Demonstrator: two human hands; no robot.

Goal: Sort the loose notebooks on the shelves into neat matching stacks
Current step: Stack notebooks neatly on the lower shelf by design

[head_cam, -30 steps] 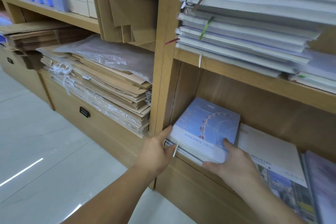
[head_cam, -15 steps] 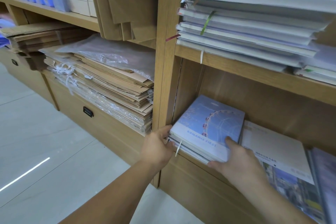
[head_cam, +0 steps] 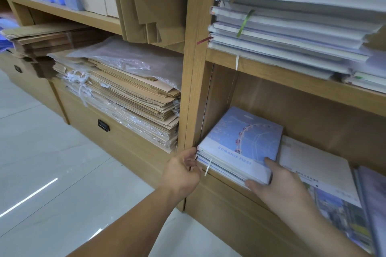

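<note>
A small stack of notebooks (head_cam: 242,142) with a pale blue ferris-wheel cover lies at the left end of the lower shelf (head_cam: 234,179). My left hand (head_cam: 181,171) is at the stack's front left corner, its curled fingers touching the edges beside the shelf upright. My right hand (head_cam: 277,183) grips the front right corner, thumb on the top cover and fingers under the front edge. A white-covered notebook (head_cam: 313,165) lies just right of the stack. A tall pile of white notebooks (head_cam: 292,21) with ribbon bookmarks fills the shelf above.
The wooden upright (head_cam: 192,69) stands tight against the stack's left side. Left of it sits a pile of brown paper bags (head_cam: 129,98) in plastic wrap. More notebooks with city covers (head_cam: 342,217) lie at the right. Pale floor tiles (head_cam: 52,173) spread below.
The view has shifted a little. The stack has slid further into the left corner of the shelf. Both hands stay at its front corners.
</note>
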